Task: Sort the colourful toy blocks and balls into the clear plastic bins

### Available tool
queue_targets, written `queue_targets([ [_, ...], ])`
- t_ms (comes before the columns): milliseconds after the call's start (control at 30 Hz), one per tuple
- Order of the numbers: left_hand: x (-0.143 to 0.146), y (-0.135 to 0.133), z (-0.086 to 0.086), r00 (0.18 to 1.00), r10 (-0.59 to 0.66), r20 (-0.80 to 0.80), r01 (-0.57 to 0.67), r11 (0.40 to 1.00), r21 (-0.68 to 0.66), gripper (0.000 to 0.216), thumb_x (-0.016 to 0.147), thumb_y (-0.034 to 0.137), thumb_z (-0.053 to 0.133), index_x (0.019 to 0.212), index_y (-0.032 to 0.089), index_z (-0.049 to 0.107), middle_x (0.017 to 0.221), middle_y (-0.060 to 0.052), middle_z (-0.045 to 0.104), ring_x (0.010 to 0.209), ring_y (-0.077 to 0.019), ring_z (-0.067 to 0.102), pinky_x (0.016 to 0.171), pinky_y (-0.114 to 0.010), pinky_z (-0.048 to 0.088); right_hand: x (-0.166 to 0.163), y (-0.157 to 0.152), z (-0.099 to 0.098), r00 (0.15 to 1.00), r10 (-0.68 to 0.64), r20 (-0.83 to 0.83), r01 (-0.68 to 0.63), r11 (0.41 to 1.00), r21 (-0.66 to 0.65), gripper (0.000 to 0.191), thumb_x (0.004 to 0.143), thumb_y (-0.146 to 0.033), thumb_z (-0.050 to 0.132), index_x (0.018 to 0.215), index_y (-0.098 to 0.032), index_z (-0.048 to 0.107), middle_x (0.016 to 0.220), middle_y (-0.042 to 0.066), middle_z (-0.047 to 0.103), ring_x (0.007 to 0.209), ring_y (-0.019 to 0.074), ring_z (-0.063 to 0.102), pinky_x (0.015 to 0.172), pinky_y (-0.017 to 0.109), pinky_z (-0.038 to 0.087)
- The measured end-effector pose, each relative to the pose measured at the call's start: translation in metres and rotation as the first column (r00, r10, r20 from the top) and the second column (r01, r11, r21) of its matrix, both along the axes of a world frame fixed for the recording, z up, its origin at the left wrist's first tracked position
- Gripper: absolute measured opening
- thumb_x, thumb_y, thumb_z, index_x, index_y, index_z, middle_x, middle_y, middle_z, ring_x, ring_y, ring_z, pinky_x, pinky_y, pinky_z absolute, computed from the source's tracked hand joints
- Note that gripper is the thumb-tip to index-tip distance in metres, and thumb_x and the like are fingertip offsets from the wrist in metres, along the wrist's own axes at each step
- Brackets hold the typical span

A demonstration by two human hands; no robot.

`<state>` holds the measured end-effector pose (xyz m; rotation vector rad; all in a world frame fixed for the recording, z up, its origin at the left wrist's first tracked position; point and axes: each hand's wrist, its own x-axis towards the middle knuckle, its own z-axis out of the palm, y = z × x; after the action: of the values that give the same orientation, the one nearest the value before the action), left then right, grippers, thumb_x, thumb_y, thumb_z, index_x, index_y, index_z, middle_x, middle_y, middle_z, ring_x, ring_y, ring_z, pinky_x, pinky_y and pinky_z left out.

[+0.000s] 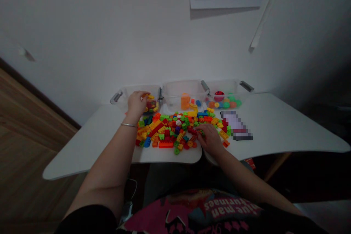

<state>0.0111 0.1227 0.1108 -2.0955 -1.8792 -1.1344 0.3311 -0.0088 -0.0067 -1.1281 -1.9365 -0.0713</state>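
Note:
A heap of small coloured plastic bricks point(175, 128) lies spread on the white table point(90, 142). My left hand point(137, 103) reaches over the left clear bin point(124, 97), its fingers curled on a small orange-yellow piece above the bricks inside. My right hand point(210, 137) rests at the near right edge of the heap, fingers pinched on a small green brick point(202, 131).
Three clear plastic bins stand along the wall: the middle bin point(175, 97) holds orange and yellow pieces, the right bin point(233, 89) holds coloured balls. A blurred-out flat object point(237, 126) lies right of the heap. A wooden surface is at far left.

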Motion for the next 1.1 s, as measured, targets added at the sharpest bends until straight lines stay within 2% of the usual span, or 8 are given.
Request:
queue_targets([
  [100, 0.005, 0.0, -0.01, 0.985, 0.031, -0.168, -0.05, 0.993, -0.111, 0.037, 0.087, 0.024, 0.042, 0.106, 0.02, 0.074, 0.114, -0.012, 0.071, 0.106, -0.0279, 0.061, 0.096, -0.044, 0.044, 0.0, 0.0, 0.0, 1.0, 0.013, 0.004, -0.013, 1.0, 0.001, 0.018, 0.09, -0.019, 0.05, 0.1, -0.021, 0.065, 0.098, 0.01, 0.07, 0.095, 0.0251, 0.062, 0.088, 0.042, 0.05],
  [267, 0.016, -0.01, -0.026, 0.936, 0.095, -0.339, -0.118, 0.992, -0.051, 0.047, 0.095, 0.042, 0.035, 0.111, 0.017, 0.071, 0.115, -0.018, 0.069, 0.111, -0.034, 0.058, 0.107, -0.056, 0.029, 0.0, 0.001, 0.001, 0.999, 0.034, 0.001, -0.034, 0.999, 0.004, 0.018, 0.089, -0.018, 0.051, 0.1, -0.021, 0.065, 0.097, 0.009, 0.071, 0.094, 0.0254, 0.063, 0.088, 0.042, 0.05],
  [433, 0.017, -0.012, -0.035, 0.936, 0.087, -0.341, -0.085, 0.996, 0.022, 0.046, 0.095, 0.044, 0.038, 0.122, 0.018, 0.065, 0.124, -0.016, 0.066, 0.122, -0.0343, 0.052, 0.115, -0.058, 0.018, -0.001, 0.001, 0.002, 0.999, 0.038, 0.006, -0.038, 0.999, 0.007, 0.018, 0.089, -0.017, 0.05, 0.099, -0.021, 0.065, 0.097, 0.009, 0.072, 0.094, 0.0248, 0.063, 0.088, 0.042, 0.05],
  [567, 0.009, -0.008, -0.034, 0.959, 0.024, -0.282, -0.027, 1.0, -0.009, 0.049, 0.093, 0.042, 0.044, 0.133, 0.018, 0.059, 0.142, -0.014, 0.057, 0.136, -0.0358, 0.042, 0.118, -0.061, 0.013, 0.0, 0.001, 0.001, 0.999, 0.036, 0.014, -0.036, 0.999, 0.035, 0.018, 0.089, -0.015, 0.051, 0.099, -0.02, 0.065, 0.095, 0.009, 0.072, 0.092, 0.0246, 0.063, 0.087, 0.041, 0.05],
  [700, 0.005, -0.019, -0.023, 0.976, -0.12, -0.183, 0.113, 0.992, -0.05, 0.045, 0.092, 0.036, 0.043, 0.132, 0.02, 0.059, 0.134, -0.01, 0.064, 0.129, -0.0297, 0.052, 0.118, -0.061, 0.018, 0.0, 0.002, -0.001, 0.999, 0.036, 0.016, -0.037, 0.998, 0.049, 0.018, 0.088, -0.014, 0.051, 0.099, -0.02, 0.065, 0.095, 0.008, 0.072, 0.092, 0.0246, 0.063, 0.086, 0.042, 0.051],
  [833, 0.016, -0.052, -0.021, 0.969, -0.191, -0.154, 0.195, 0.981, 0.011, 0.038, 0.092, 0.034, 0.045, 0.122, 0.02, 0.065, 0.126, -0.009, 0.068, 0.121, -0.0282, 0.058, 0.113, -0.057, 0.031, 0.001, 0.003, -0.002, 0.999, 0.034, 0.017, -0.035, 0.997, 0.062, 0.017, 0.089, -0.015, 0.052, 0.099, -0.021, 0.064, 0.095, 0.008, 0.071, 0.091, 0.0246, 0.063, 0.085, 0.042, 0.051],
  [933, 0.033, -0.08, -0.034, 0.949, -0.301, -0.088, 0.302, 0.953, -0.004, 0.037, 0.093, 0.034, 0.046, 0.118, 0.017, 0.066, 0.12, -0.01, 0.07, 0.112, -0.0252, 0.062, 0.102, -0.046, 0.046, 0.001, 0.002, -0.002, 1.0, 0.016, 0.02, -0.018, 0.998, 0.064, 0.017, 0.088, -0.014, 0.052, 0.099, -0.021, 0.064, 0.094, 0.009, 0.071, 0.092, 0.0249, 0.063, 0.085, 0.042, 0.051],
  [1100, 0.062, -0.118, -0.063, 0.93, -0.354, -0.101, 0.346, 0.934, -0.093, 0.032, 0.093, 0.03, 0.05, 0.118, 0.02, 0.067, 0.121, -0.009, 0.07, 0.113, -0.0251, 0.062, 0.101, -0.046, 0.048, 0.002, 0.001, 0.0, 0.999, 0.017, 0.033, -0.019, 0.997, 0.07, 0.017, 0.09, -0.015, 0.052, 0.099, -0.02, 0.064, 0.093, 0.009, 0.07, 0.092, 0.0247, 0.062, 0.084, 0.041, 0.051],
])
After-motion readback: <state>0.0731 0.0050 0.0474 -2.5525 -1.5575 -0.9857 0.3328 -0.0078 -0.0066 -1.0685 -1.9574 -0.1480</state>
